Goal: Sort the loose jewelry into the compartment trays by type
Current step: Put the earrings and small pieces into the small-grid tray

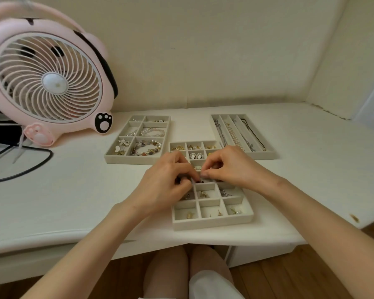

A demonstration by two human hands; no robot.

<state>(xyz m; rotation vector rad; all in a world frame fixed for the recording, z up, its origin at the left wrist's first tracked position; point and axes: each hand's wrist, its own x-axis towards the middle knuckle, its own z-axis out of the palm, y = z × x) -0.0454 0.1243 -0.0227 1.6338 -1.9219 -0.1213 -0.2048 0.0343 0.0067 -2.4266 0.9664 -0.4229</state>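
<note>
Right, both hands are at work over the grid tray [212, 221], which sits at the near edge of the table [311, 169]. The left hand [171, 180] and right hand [229, 167] have fingers curled in, tips meeting over the tray's middle rows. Thumb & forefinger of each are pressed together on a tiny piece [198, 168]. Only a pale glint of it shows btwn the fingertips, so its type is too small to tell. Prob. an earring, since that's what the cells below hold: small gold studs & hooks [203, 194].

Handling, as a guess: v. light, hard metal w/ thin posts or wires that bend easily, and slippery enough to flick out of a pinch. Best held by the body or bead, not the post. If it's a back being fitted, one hand should steady the front while the other works.

Other trays lie further back: the bracelet tray [115, 157] to the left, w/ beaded loops inside, and the necklace tray [268, 155] to the right, chains laid lengthwise in its slots. A pink fan [50, 76] stands back left.

No loose jewelry shows on the bare table, so sorting looks nearly done.
</note>
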